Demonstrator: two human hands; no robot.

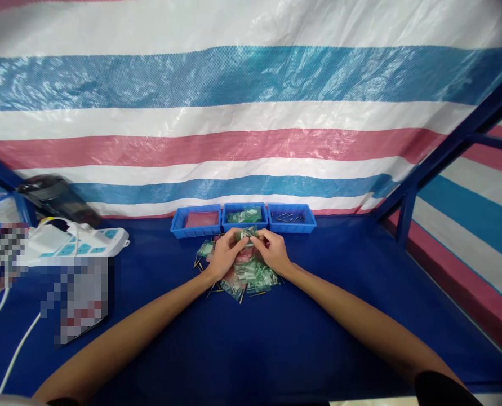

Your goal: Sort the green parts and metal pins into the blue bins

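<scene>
Between my two hands is a small green-tinted plastic bag [247,232], pinched at both sides above a pile. My left hand [226,252] grips its left side and my right hand [272,249] its right, thumbs on top. Under them lies a heap of similar green bags [251,273], with pinkish-red bags [245,255] and thin dark and brass-coloured pointed pieces [257,294] mixed in. What the bags contain is too small to make out. Just behind my hands stands a blue bin with green bags [244,207].
A blue bin with pinkish bags [176,225] stands left, and a blue bin with thin pointed pieces [293,227] right. A white power strip [107,241] with cables and a dark bottle-like object [60,197] sit at left. Blue frame bars [407,214] and a striped sheet [251,146] bound the table.
</scene>
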